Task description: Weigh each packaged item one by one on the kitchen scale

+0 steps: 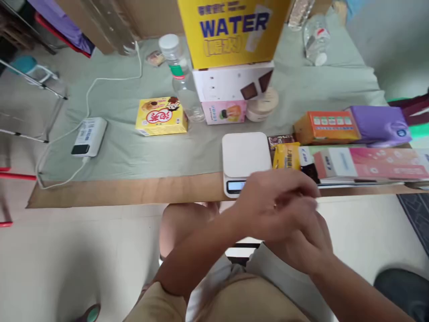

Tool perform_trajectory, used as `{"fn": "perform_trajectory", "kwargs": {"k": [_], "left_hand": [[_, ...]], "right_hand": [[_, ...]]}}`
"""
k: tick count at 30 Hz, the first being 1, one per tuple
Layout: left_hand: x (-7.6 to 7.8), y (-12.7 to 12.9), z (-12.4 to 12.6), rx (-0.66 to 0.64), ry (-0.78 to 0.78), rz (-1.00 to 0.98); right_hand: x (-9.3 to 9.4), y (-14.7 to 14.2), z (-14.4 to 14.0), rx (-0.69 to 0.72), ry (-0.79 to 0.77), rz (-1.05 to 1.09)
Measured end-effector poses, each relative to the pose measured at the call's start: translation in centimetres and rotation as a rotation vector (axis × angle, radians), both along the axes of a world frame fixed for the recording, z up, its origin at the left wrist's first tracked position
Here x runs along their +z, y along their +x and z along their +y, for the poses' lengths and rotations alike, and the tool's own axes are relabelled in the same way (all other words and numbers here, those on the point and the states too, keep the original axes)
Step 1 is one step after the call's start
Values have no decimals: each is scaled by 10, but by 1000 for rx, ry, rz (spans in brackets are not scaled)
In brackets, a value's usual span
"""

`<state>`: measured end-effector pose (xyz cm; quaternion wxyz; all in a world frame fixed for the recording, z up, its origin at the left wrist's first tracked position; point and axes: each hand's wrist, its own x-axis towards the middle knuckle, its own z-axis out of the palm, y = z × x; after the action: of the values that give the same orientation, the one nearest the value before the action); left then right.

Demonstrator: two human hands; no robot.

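My left hand (271, 203) and my right hand (301, 243) meet above my lap, in front of the table edge, the left lying over the right. Both are smeared by motion, with the fingers partly bent and overlapping. Whether anything small is between them I cannot make out. Just behind my left hand a white kitchen scale (247, 154) rests at the table's front edge, its display lit and its plate bare. To its right lie a small yellow packet (286, 155), a dark brown packet (279, 139) and a long pink box (385, 163).
Behind the scale stand a large yellow box (234, 36), a clear bottle (184, 85) and a round lidded tub (263, 105). A yellow snack box (161, 116) and a corded white power strip (90, 136) are left. An orange box (331, 126) and purple pack (380, 125) are right.
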<state>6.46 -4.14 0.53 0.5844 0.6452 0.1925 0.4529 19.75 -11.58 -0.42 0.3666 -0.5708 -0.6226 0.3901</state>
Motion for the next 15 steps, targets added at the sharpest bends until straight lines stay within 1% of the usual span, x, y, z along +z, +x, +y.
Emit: {"fn": "perform_trajectory", "kwargs": {"k": [1, 3, 4, 6, 9, 11, 12, 13, 15], "left_hand": [[0, -20, 7, 69, -25, -24], [-5, -56, 23, 218, -70, -79], [-11, -73, 31, 310, -89, -102], [-26, -105, 48, 536, -106, -115], [-47, -152, 75, 930, -134, -42], [-59, -182, 90, 1156, -182, -5], [-63, -196, 95, 1240, -230, 6], [-68, -208, 99, 1292, -285, 12], [-75, -227, 102, 1310, -390, 33]], "right_hand": [[6, -19, 13, 56, -25, 23], [16, -49, 38, 132, -99, 60], [18, -61, 50, 158, -139, 68], [19, -81, 73, 187, -216, 66], [10, -113, 111, 186, -279, 39], [-1, -138, 139, 186, -284, 2], [-7, -151, 153, 188, -284, -14], [-13, -163, 167, 189, -286, -23], [-27, -185, 189, 184, -277, -7]]}}
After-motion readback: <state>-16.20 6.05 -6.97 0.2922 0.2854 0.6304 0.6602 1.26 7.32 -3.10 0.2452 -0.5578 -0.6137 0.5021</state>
